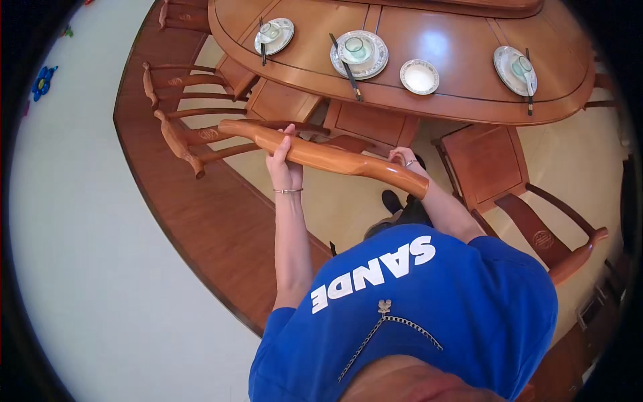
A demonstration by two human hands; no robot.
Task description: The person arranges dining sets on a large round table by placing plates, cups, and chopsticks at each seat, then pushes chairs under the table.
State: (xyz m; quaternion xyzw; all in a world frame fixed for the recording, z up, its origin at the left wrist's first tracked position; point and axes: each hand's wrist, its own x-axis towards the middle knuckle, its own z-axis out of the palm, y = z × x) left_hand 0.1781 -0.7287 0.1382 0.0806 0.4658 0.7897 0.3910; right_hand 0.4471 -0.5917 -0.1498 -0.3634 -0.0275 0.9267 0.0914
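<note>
A wooden chair (328, 159) stands right in front of me, the polished curved top rail of its back running across the view. My left hand (286, 159) is closed around that rail, left of its middle, with fingers showing over the top. Near the rail's right end, my right hand (404, 157) is on the far side with bent fingers, closed on the chair. The rail hides part of this hand. Beyond the rail, the chair's seat (372, 127) reaches toward the table's edge.
Ahead is a round wooden table (462, 90) with plates (372, 65), glass cups, chopsticks and a small white dish (419, 77). Several similar chairs stand at left, and another chair (485, 167) is at right. Brown wall panelling (194, 221) curves along my left.
</note>
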